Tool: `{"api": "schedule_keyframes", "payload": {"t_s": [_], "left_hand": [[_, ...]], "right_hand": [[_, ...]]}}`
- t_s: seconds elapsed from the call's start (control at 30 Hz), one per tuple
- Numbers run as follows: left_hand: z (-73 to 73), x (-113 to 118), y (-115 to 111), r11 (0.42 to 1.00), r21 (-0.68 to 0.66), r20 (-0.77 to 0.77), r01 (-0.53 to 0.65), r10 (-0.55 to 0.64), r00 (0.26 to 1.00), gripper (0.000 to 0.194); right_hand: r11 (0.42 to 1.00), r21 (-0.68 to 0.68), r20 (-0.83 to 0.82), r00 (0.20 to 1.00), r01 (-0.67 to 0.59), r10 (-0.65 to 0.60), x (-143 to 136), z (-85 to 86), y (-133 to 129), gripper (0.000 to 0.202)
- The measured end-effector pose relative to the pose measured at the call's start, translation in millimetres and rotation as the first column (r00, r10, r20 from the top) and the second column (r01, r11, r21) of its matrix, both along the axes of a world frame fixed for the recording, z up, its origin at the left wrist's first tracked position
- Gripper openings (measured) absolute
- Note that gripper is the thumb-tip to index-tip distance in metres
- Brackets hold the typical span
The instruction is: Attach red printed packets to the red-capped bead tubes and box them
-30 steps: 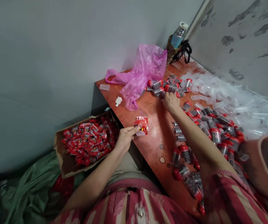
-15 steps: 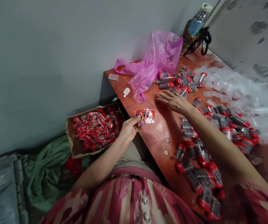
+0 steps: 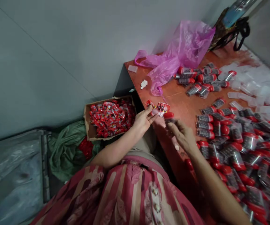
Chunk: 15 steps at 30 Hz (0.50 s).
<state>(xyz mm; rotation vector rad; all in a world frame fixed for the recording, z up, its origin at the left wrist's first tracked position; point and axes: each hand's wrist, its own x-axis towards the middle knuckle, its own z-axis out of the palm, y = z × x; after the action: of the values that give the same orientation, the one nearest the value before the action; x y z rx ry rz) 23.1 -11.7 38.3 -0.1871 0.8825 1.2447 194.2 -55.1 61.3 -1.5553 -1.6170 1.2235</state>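
At the table's near left edge my left hand is closed, pinching a small red printed plastic sleeve between thumb and fingers. More red printed sleeves lie on the table just beyond its fingertips. My right hand grips a small red-capped bottle, cap turned toward the sleeves; the fingers hide part of its body. Close to the right wrist lie several red-capped bottles with dark patterned bodies, side by side.
A cardboard box full of red-wrapped pieces stands left of the orange table. A pink plastic bag lies at the back. Many bottles and a heap of clear plastic containers cover the right side. Green cloth lies below the box.
My right hand has come back from the table's middle toward my left hand and now holds a red-capped bottle. My left hand still pinches a sleeve. The view has shifted.
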Motion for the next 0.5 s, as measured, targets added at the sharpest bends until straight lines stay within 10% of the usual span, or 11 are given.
{"api": "schedule_keyframes", "payload": {"t_s": [0.5], "left_hand": [[11.8, 13, -18, 0.951, 0.235, -0.078, 0.199, -0.186, 0.979, 0.038]], "right_hand": [[0.984, -0.077, -0.330, 0.927, 0.158, -0.175, -38, -10.0, -20, 0.029]]}}
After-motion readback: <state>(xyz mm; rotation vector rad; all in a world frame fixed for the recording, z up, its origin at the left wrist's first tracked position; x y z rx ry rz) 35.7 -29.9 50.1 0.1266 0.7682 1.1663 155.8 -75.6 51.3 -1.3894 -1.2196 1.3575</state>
